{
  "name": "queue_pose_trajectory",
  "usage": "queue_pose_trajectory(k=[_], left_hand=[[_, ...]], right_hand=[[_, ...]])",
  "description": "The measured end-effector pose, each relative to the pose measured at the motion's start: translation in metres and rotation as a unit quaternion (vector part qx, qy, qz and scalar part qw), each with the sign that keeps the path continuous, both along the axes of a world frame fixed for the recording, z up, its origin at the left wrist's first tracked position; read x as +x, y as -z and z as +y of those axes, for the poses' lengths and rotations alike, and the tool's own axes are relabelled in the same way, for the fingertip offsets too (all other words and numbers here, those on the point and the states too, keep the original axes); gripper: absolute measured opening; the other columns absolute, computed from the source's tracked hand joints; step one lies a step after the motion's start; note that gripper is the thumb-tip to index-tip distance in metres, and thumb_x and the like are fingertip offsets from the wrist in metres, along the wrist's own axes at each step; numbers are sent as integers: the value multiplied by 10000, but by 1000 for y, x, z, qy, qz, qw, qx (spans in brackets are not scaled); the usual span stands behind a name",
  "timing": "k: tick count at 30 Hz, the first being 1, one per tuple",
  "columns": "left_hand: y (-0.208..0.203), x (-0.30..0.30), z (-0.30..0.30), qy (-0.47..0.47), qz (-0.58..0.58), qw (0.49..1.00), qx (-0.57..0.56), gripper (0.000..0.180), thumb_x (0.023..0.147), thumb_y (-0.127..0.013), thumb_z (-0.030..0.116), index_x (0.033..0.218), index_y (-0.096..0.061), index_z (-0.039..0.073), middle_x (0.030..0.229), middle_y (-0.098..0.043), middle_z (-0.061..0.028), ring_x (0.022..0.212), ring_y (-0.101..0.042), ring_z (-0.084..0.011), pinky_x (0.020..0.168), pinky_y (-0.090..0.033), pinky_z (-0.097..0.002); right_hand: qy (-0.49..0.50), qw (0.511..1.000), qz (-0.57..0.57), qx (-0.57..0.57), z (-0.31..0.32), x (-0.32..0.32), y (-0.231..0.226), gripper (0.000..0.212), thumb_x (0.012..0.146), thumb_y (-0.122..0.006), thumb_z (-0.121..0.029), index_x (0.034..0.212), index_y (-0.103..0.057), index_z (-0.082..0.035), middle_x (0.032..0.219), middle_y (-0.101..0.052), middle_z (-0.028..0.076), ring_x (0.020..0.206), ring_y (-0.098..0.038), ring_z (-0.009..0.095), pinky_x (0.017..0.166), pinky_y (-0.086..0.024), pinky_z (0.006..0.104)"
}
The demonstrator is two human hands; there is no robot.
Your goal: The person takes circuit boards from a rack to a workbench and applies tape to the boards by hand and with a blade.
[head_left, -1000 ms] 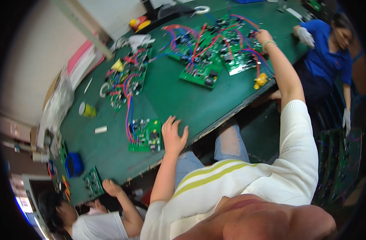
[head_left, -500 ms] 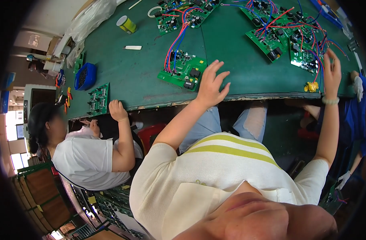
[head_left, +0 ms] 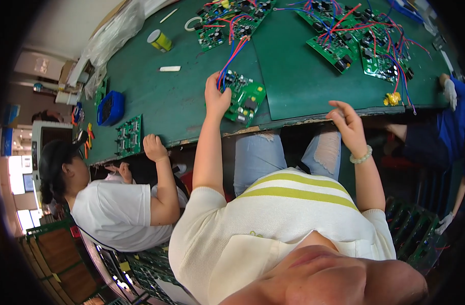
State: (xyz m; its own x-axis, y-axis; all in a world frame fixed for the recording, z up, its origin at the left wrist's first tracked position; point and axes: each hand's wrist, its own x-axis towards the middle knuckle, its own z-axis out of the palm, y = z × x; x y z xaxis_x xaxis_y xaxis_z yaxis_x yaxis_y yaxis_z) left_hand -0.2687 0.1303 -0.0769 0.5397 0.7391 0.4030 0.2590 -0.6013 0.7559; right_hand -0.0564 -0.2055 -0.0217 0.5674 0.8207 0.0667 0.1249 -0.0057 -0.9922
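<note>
My left hand (head_left: 216, 95) grips the left edge of a green circuit board (head_left: 246, 97) with red and blue wires, near the front edge of the green table (head_left: 186, 104). My right hand (head_left: 348, 123) hovers in front of the table edge with its fingers loosely curled and holds nothing; a bead bracelet sits on its wrist. A small yellow part (head_left: 392, 98) lies on the table to the right of that hand. More wired green boards (head_left: 344, 38) lie farther back.
A person in a white shirt (head_left: 118, 211) sits at my left with a hand by another green board (head_left: 129, 136). A blue bowl (head_left: 110, 108), a yellow-green tape roll (head_left: 159, 40) and a white stick (head_left: 170, 68) lie at the left. A person in blue (head_left: 456, 127) is at the right.
My left hand has closed on the near board's edge. My right hand drew back from the yellow part toward the table's front edge. The view shifted as my head turned.
</note>
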Motion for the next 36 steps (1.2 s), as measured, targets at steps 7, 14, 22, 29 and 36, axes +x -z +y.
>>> queue_pose_trajectory(k=[7, 14, 22, 29, 36], left_hand=[[-47, 26, -61, 0, -115, 993, -23, 293, 695, -513, -71, 983, -511, -14, 1233, -530, -201, 1115, -542, -313, 950, -427, -389], [-97, 27, -75, -92, -94, 973, 188, 282, 690, -536, -71, 962, -495, -5, 1249, -522, -204, 1104, -527, -331, 909, -408, -419], [-110, 15, -83, -150, -199, 964, 92, 348, 717, -495, -104, 1059, -471, -43, 1256, -481, -176, 1085, -517, -230, 813, -446, -301], [-28, 77, -119, 30, -128, 983, -124, 486, 779, -489, -51, 1261, -427, -61, 1212, -486, -147, 1073, -512, -204, 948, -410, -324], [-34, 94, -120, 152, 20, 988, -25, 678, 754, -781, 252, 1270, -429, -11, 1334, -444, -255, 1272, -438, -372, 1033, -369, -462]], right_hand=[[1, 995, 104, -11, -2, -20, 12, 319, 955, -578, -144, 1233, -544, 7, 944, -627, 32, 889, -596, 90, 809, -465, 234], [2, 995, 37, -89, -1, -31, 24, 323, 962, -551, -126, 1255, -519, 7, 902, -616, 25, 874, -562, 69, 813, -431, 220], [15, 998, 32, -44, 7, -40, 28, 331, 953, -562, -177, 1253, -539, -39, 830, -636, 13, 749, -548, 82, 696, -436, 233], [73, 992, -87, -50, 15, -34, 27, 347, 984, -497, -194, 1300, -477, -52, 852, -661, 89, 793, -642, 188, 711, -478, 290], [167, 902, -328, -228, 1, -16, 37, 376, 940, -546, -233, 1281, -467, -97, 722, -643, 98, 646, -634, 308, 556, -487, 407]])
